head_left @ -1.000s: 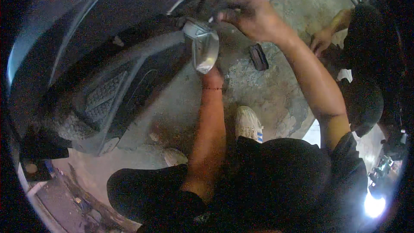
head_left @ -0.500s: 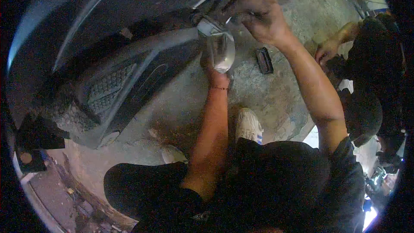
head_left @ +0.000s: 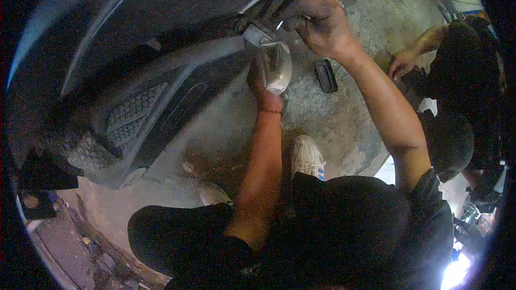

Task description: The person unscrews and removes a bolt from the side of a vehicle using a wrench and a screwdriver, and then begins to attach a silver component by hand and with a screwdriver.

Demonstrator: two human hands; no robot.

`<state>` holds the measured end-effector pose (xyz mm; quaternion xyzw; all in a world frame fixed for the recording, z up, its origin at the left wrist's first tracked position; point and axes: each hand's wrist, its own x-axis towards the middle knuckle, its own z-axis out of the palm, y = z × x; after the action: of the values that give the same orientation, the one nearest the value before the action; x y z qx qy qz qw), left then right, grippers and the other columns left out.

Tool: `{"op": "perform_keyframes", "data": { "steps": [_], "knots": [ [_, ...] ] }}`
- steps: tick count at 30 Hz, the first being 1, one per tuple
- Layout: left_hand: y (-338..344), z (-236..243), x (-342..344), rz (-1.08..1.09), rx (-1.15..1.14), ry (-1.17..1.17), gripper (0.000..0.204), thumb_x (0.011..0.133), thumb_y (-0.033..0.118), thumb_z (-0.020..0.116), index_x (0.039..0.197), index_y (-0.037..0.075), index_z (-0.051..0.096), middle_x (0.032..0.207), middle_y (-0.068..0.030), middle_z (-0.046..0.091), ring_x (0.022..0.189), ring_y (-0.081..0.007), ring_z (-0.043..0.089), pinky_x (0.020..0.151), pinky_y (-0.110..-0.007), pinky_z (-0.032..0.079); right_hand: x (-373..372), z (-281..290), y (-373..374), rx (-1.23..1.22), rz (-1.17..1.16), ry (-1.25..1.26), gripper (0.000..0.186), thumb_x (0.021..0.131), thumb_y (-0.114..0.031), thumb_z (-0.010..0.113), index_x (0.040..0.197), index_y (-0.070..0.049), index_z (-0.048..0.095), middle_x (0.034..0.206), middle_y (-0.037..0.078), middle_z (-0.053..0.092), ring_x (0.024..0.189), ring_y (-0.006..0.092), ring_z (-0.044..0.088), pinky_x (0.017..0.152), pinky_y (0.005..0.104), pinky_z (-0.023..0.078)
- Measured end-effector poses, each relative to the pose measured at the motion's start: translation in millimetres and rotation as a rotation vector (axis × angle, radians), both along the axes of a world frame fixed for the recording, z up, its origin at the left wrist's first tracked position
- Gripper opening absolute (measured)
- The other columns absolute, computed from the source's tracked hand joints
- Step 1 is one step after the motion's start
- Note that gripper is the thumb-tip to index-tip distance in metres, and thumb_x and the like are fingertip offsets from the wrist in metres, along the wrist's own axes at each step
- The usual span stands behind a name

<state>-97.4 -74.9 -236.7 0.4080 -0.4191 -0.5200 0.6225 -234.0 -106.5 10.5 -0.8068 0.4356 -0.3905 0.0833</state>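
A lamp with a clear, silvery lens sits at the end of a dark vehicle body panel. My left hand is closed around the lamp from behind and below, its fingers mostly hidden by the lens and shadow. Just above and to the right, my right hand has its fingers bent and pinched together. A thin bright sliver shows between those fingers and the lamp; I cannot make out what it belongs to.
A small dark rectangular tray-like part lies on the stained concrete floor. At the right another person crouches, one hand hanging low. My white shoe is below the lamp. A textured patch marks the panel's lower part.
My right hand and the bright sliver have shifted slightly left, closer to the lamp. My left hand stays around the lamp. A small light at the upper right has turned from blue to orange-red.
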Motion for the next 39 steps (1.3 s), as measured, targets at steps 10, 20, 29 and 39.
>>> {"op": "perform_keyframes", "data": {
  "steps": [10,20,29,39],
  "knots": [
    [-4.4,0.6,8.9,-0.03,-0.01,-0.154,0.033,0.089,0.015,0.056,0.119,0.002,0.058,0.117,-0.0154,0.061,0.107,-0.028,0.058,0.093,-0.037,0.047,-2.8,7.8,-5.5,-0.201,0.111,0.178,0.028,0.06,0.003,0.061,0.085,-0.007,0.068,0.087,0.011,0.064,0.084,0.0308,0.061,0.074,0.0384,0.05],
    [12.4,15.8,-3.5,0.039,0.149,0.117,0.025,0.09,0.019,0.055,0.109,0.004,0.06,0.097,-0.0059,0.063,0.084,-0.0186,0.06,0.073,-0.032,0.051,-5.4,-6.3,-7.9,-0.179,0.084,0.089,0.033,0.059,0.004,0.061,0.088,-0.008,0.069,0.084,0.01,0.063,0.08,0.03,0.061,0.071,0.0376,0.051],
    [14.1,32.8,-11.4,0.031,0.315,0.35,0.023,0.088,0.017,0.054,0.105,0.004,0.062,0.099,-0.0066,0.064,0.087,-0.0192,0.061,0.075,-0.031,0.051,-8.7,2.1,-5.2,-0.213,0.115,0.126,0.037,0.059,0.005,0.063,0.092,-0.01,0.069,0.083,0.011,0.062,0.079,0.031,0.061,0.069,0.0387,0.051],
    [24.4,39.9,-22.7,0.021,0.183,0.143,0.035,0.093,0.021,0.056,0.123,0.002,0.054,0.118,-0.0058,0.058,0.104,-0.0184,0.053,0.091,-0.035,0.044,5.0,33.1,-2.5,0.276,-0.072,0.287,0.019,0.078,-0.017,0.067,0.094,-0.007,0.067,0.084,0.014,0.064,0.079,0.0306,0.062,0.07,0.0375,0.05]
  ]
}}
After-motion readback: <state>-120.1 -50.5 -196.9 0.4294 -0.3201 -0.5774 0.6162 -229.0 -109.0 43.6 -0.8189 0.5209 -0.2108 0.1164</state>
